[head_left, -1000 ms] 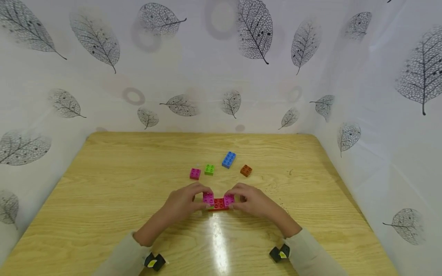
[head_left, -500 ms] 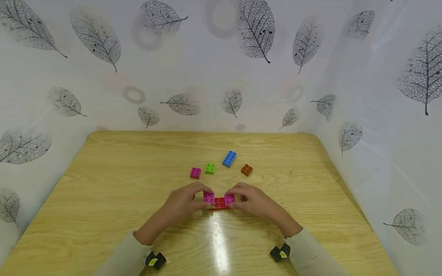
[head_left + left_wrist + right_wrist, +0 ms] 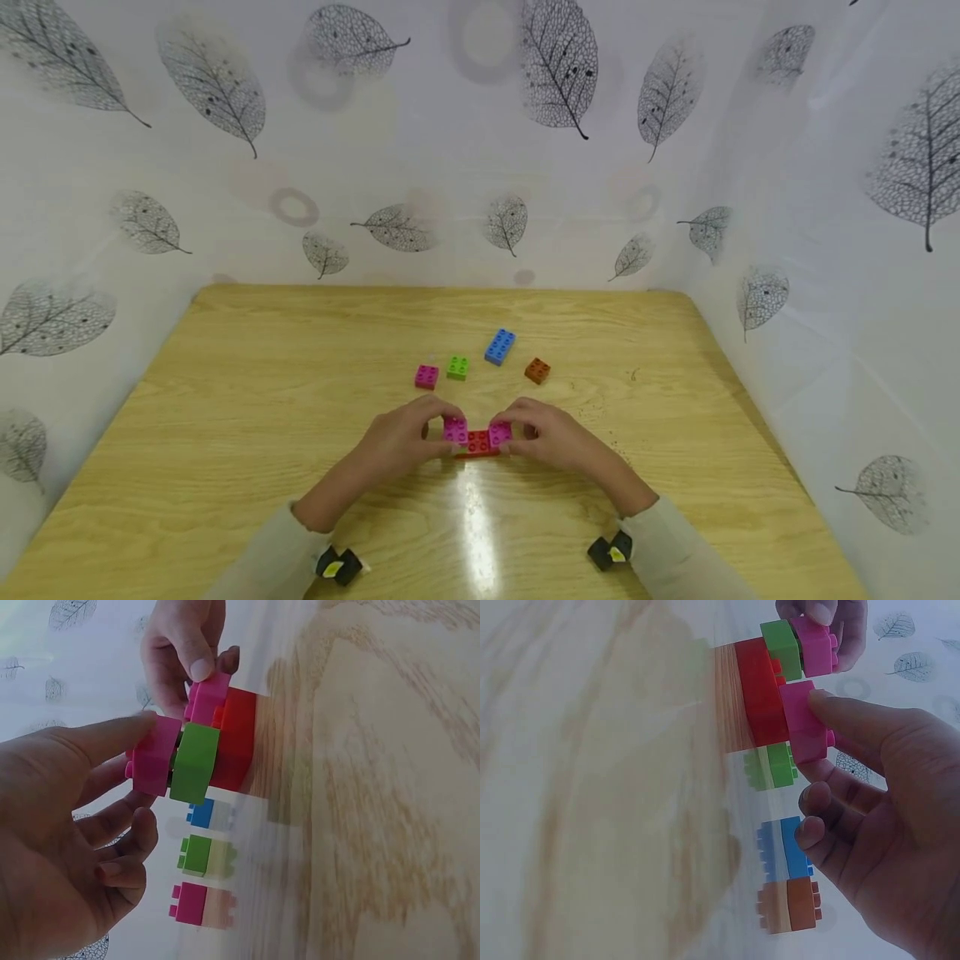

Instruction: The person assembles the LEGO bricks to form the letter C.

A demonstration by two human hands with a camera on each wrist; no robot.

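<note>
On the table lies a red building brick (image 3: 477, 442), studs up, with both hands at its ends. My left hand (image 3: 401, 433) pinches a pink brick (image 3: 154, 759) between thumb and fingers. Beneath that brick is a green brick (image 3: 195, 763) at the red brick's left end; a narrow gap with dark studs shows between pink and green in the left wrist view. A second pink brick (image 3: 805, 724) sits at the red brick's right end, pinched by the thumb and fingers of my right hand (image 3: 551, 435). The fingers partly cover both pink bricks in the head view.
Beyond the hands lie a loose magenta brick (image 3: 427, 377), a green brick (image 3: 457, 367), a longer blue brick (image 3: 500, 347) and a brown-orange brick (image 3: 537, 371). The wooden table (image 3: 300, 333) meets a leaf-printed curtain (image 3: 435, 167) at the back and sides.
</note>
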